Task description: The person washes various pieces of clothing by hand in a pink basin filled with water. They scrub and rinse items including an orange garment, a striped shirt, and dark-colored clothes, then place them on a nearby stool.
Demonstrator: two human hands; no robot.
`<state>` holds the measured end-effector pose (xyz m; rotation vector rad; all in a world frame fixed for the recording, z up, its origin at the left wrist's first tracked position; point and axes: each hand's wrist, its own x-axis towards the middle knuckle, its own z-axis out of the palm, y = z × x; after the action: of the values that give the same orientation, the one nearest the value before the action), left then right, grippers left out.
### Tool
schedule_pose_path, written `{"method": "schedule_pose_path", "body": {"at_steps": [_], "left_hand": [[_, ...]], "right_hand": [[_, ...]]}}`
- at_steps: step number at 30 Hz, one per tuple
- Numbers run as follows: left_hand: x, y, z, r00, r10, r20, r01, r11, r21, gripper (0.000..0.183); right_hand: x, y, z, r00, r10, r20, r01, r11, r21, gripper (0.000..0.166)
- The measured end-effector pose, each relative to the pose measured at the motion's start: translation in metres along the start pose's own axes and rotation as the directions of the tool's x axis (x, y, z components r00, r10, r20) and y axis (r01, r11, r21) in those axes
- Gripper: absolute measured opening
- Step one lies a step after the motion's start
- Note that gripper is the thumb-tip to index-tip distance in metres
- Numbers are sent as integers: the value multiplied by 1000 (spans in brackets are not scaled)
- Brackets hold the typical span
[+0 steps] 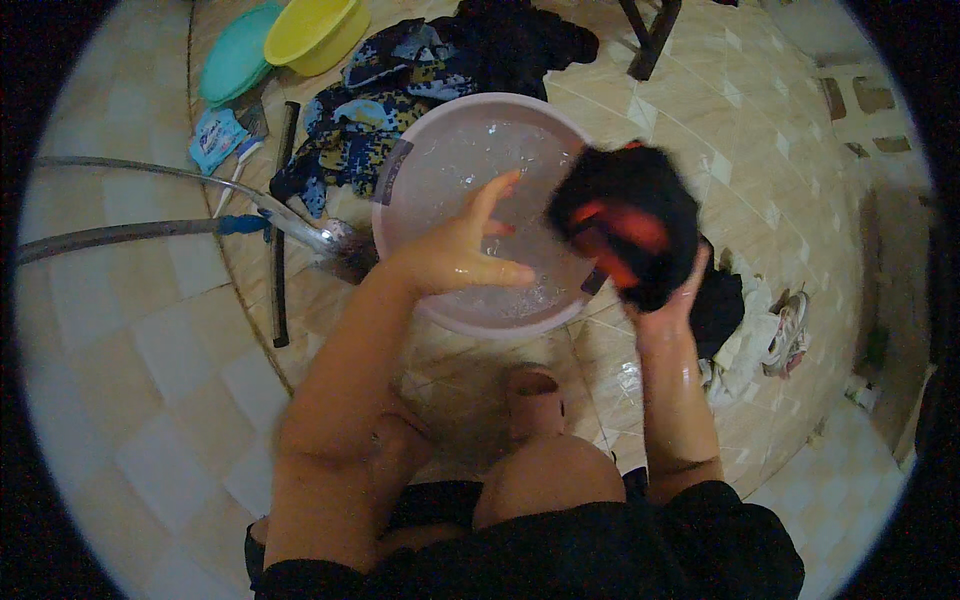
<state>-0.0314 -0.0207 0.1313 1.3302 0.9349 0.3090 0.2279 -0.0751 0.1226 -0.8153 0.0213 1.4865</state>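
Note:
My right hand (675, 300) holds up a black piece of cloth with red parts (630, 217), past the right rim of a basin; motion blurs it, and it hides most of my fingers. Over the pale pink plastic basin (450, 150) hangs my left hand (472, 251), fingers spread and grasping nothing. The hand looks wet. Water with some suds (517, 304) fills the basin, which stands on the tiled floor in front of my knees.
Behind the basin lie camouflage-patterned clothes (367, 120) and black clothing (510, 37). At left are a shower head (322, 236) with its hose, a brush (240, 169), a blue packet (217, 139), a yellow basin (315, 37) and a teal basin (236, 56). White cloth (742, 345) and a shoe (789, 334) lie right.

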Motion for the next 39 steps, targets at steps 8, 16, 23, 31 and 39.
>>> {"method": "schedule_pose_path", "body": {"at_steps": [8,16,23,31,39], "left_hand": [[-28,-73,9,968,-139,-210,104,980,-170,60],[-20,-91,11,953,-40,-300,-29,975,-222,52],[-4,-76,-29,583,277,-763,-160,961,227,53],[57,-37,-123,663,175,-728,524,586,618,82],[64,-83,-170,778,142,-612,388,657,646,78]], "right_hand": [[117,-130,-47,882,-469,-39,443,855,-269,52],[177,-159,-168,648,-317,-693,52,926,-375,51],[69,4,-66,677,-582,450,542,-19,-840,37],[26,70,-15,826,-349,443,501,94,-860,22],[76,51,23,790,-305,532,570,43,-821,20]]}}
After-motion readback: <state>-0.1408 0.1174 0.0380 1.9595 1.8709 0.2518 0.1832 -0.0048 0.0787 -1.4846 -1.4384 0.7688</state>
